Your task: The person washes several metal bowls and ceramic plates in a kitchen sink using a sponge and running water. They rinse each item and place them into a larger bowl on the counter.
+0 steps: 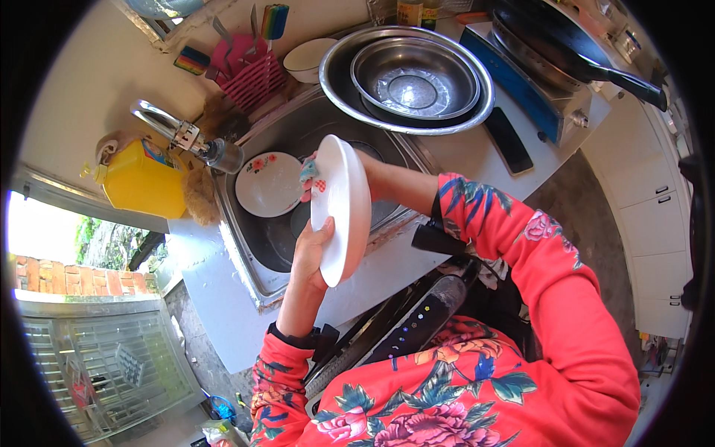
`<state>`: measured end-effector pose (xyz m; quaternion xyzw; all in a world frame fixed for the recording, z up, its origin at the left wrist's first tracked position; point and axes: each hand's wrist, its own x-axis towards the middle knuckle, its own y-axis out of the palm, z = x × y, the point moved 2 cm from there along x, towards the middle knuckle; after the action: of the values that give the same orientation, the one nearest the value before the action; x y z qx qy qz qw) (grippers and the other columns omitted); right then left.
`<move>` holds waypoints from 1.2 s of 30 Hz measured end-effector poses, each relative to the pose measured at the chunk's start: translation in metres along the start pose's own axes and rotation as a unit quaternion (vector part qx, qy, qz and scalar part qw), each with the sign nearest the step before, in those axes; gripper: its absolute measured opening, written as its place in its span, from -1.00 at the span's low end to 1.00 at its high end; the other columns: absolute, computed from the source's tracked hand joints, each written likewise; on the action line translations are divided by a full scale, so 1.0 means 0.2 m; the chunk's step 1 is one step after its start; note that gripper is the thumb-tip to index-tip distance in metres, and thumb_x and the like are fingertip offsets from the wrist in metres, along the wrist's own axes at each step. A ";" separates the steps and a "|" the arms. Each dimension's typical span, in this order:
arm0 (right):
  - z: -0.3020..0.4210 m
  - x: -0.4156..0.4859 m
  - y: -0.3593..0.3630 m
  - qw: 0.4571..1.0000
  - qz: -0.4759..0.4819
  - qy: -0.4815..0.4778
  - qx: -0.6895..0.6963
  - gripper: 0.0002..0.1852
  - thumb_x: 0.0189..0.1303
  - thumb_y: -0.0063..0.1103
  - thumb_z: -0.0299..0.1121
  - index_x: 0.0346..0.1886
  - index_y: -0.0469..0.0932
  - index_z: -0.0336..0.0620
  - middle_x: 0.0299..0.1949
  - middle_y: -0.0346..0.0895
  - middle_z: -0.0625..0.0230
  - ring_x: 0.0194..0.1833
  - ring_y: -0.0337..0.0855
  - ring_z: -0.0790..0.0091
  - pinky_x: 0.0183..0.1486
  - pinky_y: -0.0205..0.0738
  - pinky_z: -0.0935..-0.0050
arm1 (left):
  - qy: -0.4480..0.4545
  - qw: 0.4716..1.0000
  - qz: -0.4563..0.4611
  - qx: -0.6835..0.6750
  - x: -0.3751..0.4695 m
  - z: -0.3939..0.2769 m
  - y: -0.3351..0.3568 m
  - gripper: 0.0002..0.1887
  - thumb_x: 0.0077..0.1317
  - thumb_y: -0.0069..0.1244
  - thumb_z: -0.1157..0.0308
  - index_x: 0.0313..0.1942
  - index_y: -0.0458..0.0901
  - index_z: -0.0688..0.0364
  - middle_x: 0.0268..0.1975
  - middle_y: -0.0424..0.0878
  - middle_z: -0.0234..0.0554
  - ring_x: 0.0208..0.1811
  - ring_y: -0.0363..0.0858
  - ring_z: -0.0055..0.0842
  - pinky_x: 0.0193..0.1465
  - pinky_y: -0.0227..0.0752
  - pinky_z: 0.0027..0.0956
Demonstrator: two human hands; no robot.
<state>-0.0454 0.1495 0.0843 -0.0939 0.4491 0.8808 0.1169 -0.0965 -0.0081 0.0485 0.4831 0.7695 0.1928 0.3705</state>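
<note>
A white plate (349, 215) with a red floral pattern is tilted nearly on edge above the sink. My left hand (310, 248) grips its lower rim, thumb on the inner face. Partly hidden behind the plate, my right hand (368, 174) presses a blue and pink scrubbing cloth or sponge (308, 169) to the upper part of that face. Below, in the stainless steel sink (262, 246), lies a second white plate (269, 184) with red flowers. The faucet (187, 137) points over the sink's left side; I cannot make out any running water.
Nested steel basins (406, 120) stand at the sink's right rim, beside a phone (509, 139). Farther right, a black wok (558, 44) sits on a stove (514, 84). A yellow detergent jug (145, 179), a pink utensil basket (254, 84) and a white bowl (307, 61) line the wall.
</note>
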 end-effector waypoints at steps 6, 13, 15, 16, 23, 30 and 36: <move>-0.10 0.02 0.03 0.994 -0.105 0.006 0.016 -0.67 0.17 -0.07 -0.09 -0.40 0.55 -0.15 -0.53 0.53 0.23 -0.65 0.48 0.34 -0.73 0.23 0.34 | -0.004 0.993 0.013 -0.116 0.05 0.02 0.05 -0.66 0.30 -0.10 0.27 0.00 0.39 0.27 -0.20 0.57 -0.03 -0.34 0.62 -0.37 -0.39 0.48 -0.42; -0.08 0.02 -0.01 0.978 -0.205 -0.040 0.002 -0.54 0.12 0.01 0.09 -0.32 0.56 -0.16 -0.42 0.56 0.27 -0.42 0.56 0.35 -0.45 0.42 0.35 | 0.016 0.987 0.135 -0.088 0.00 -0.03 0.16 -0.67 0.30 -0.08 0.28 0.02 0.43 0.22 -0.15 0.57 -0.06 -0.30 0.60 -0.42 -0.40 0.46 -0.51; -0.07 0.05 -0.02 0.968 -0.239 -0.075 0.007 -0.57 0.12 0.04 0.06 -0.33 0.56 -0.15 -0.42 0.56 0.29 -0.43 0.55 0.36 -0.38 0.43 0.38 | 0.013 0.990 0.118 -0.069 -0.02 -0.05 0.17 -0.62 0.34 -0.15 0.20 0.07 0.39 0.21 -0.05 0.53 -0.05 -0.16 0.55 -0.35 -0.22 0.46 -0.43; -0.06 0.07 -0.04 0.963 -0.251 -0.096 0.010 -0.59 0.12 0.05 0.05 -0.34 0.56 -0.15 -0.41 0.56 0.30 -0.44 0.55 0.37 -0.35 0.44 0.40 | 0.014 0.993 0.100 -0.054 -0.03 -0.06 0.17 -0.58 0.36 -0.21 0.14 0.11 0.36 0.21 0.02 0.49 -0.04 -0.05 0.51 -0.29 -0.08 0.44 -0.37; 0.09 0.01 -0.15 0.928 -0.241 -0.249 -0.138 -0.71 0.21 0.03 -0.13 -0.42 0.55 -0.15 -0.48 0.50 0.35 -0.45 0.46 0.45 -0.28 0.36 0.46 | 0.097 0.987 0.041 -0.125 -0.10 -0.25 0.15 -0.46 0.35 -0.15 -0.01 0.20 0.28 0.11 0.17 0.39 -0.20 0.20 0.37 -0.38 0.22 0.27 -0.30; 0.21 0.04 -0.06 0.821 -0.198 -0.323 -0.427 -0.71 0.17 0.07 -0.21 -0.40 0.57 -0.28 -0.51 0.52 0.38 -0.42 0.44 0.61 -0.28 0.35 0.57 | 0.100 0.991 -0.034 0.078 -0.13 -0.34 0.12 -0.46 0.21 0.10 0.11 0.05 0.44 0.32 -0.01 0.57 -0.15 0.01 0.54 -0.45 0.09 0.38 -0.32; 0.20 0.02 0.11 0.715 -0.163 -0.373 -0.568 -0.76 0.12 0.12 -0.23 -0.34 0.61 -0.21 -0.48 0.58 0.15 -0.45 0.58 0.33 -0.30 0.44 0.48 | 0.065 0.977 -0.021 0.200 -0.15 -0.37 0.12 -0.56 0.08 0.21 0.38 -0.05 0.51 0.38 -0.15 0.62 -0.11 -0.17 0.62 -0.47 -0.07 0.48 -0.39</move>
<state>-0.0571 0.1693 0.1230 0.1213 -0.2386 0.9009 0.3416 -0.1302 -0.0183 0.1241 0.5178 0.8248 0.0586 0.2194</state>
